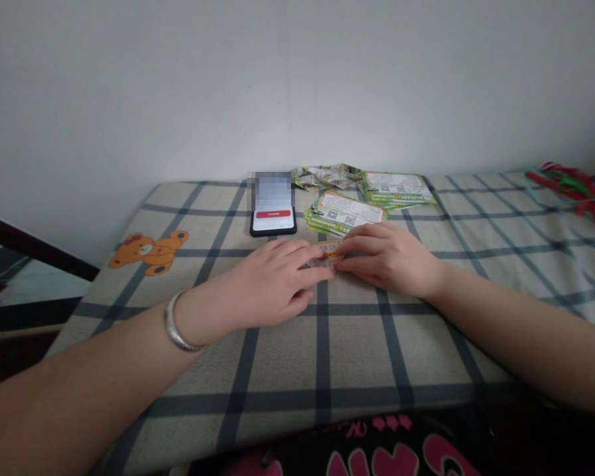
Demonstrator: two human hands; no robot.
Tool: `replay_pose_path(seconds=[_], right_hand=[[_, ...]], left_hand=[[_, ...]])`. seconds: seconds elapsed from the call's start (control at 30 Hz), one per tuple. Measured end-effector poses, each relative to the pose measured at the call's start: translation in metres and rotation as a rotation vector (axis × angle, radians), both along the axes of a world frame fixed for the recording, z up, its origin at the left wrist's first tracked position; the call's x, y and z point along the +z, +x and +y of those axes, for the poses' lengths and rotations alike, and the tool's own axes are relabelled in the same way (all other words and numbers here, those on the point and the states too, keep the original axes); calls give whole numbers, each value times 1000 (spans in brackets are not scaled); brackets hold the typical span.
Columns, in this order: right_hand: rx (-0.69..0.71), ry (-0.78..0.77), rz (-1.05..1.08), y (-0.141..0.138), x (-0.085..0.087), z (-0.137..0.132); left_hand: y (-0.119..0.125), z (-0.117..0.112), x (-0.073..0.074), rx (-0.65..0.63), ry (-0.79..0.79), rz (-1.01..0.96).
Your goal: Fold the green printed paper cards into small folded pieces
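Observation:
A small orange-and-white printed card point(327, 247) lies low over the tablecloth, mostly covered by my fingers. My left hand point(268, 281) has its fingers bent over the card's left part, with the thumb tucked below. From the other side, my right hand point(389, 258) closes its fingertips on the card's right part. Just behind the hands is a fanned stack of green-and-white printed cards point(350, 211). To its left a black phone point(272, 221) lies face up, its lit screen showing a red bar and its upper part blurred.
Crumpled green wrappers point(327, 176) and a second card stack point(396, 187) lie by the wall. A checked cloth point(287, 363) covers the table, with an orange bear picture point(149, 252) at left. Red and green items point(575, 188) lie far right.

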State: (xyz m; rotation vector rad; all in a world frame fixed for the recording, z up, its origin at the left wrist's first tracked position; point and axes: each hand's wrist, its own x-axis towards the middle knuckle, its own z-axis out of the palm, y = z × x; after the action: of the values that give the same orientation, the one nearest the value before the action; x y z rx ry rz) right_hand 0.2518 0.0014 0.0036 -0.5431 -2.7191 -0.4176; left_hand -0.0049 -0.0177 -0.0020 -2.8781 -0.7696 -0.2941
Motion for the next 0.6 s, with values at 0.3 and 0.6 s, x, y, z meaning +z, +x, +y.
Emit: replay_pose_path(seconds=[0.3,0.6], right_hand=[[-17,-68,-46,-4,2,-4],[-112,-82,-87,-1,6,-4]], left_hand=[[1,-1,2,18,-21,-12],[0,0,3,13,-62,-14]])
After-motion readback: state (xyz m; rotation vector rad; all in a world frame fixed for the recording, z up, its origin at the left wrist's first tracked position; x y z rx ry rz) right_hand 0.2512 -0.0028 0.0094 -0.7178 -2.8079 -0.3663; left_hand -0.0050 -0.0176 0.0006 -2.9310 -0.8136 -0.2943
